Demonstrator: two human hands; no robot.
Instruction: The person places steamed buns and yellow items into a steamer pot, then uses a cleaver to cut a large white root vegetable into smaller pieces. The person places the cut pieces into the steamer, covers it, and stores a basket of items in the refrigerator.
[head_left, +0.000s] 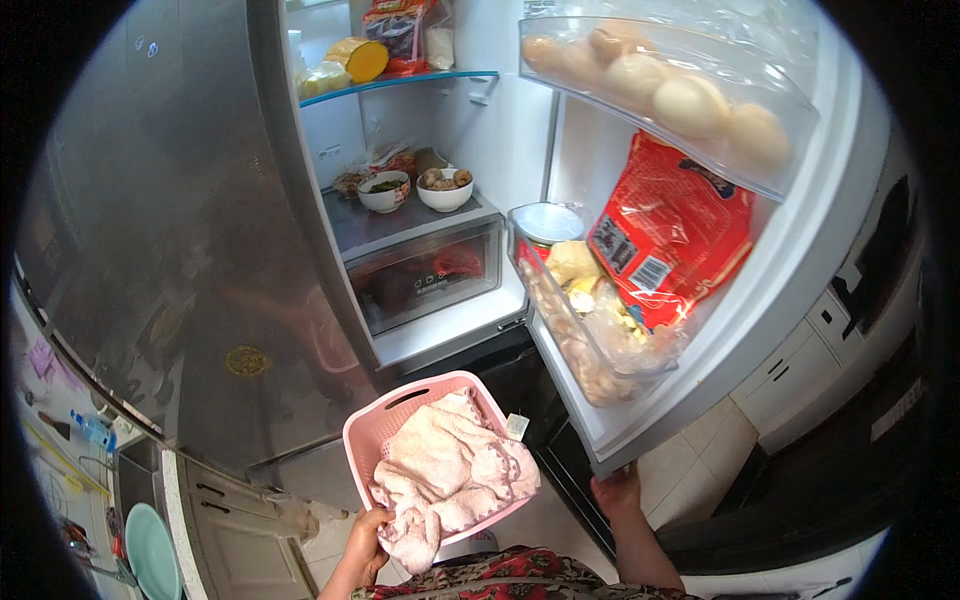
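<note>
My left hand (367, 541) grips the near left edge of a pink plastic basket (360, 442), which holds a crumpled pale pink towel (442, 450). At the bottom edge of the open refrigerator door (645, 442) is my right hand (618, 491), its fingers partly hidden behind the door. The door's upper bin (660, 67) holds eggs (691, 106); its lower bin holds a red plastic package (667, 232), a lidded container (552, 223) and bagged food. Inside the refrigerator, two white bowls of food (445, 196) stand above a clear drawer (431, 274).
A cut pumpkin (366, 60) and bags lie on the glass shelf (405, 85). The closed steel door (187, 225) fills the left. At lower left are a counter edge (187, 517), a green basin (152, 551) and a cabinet (236, 536). More cabinets (787, 375) stand at right.
</note>
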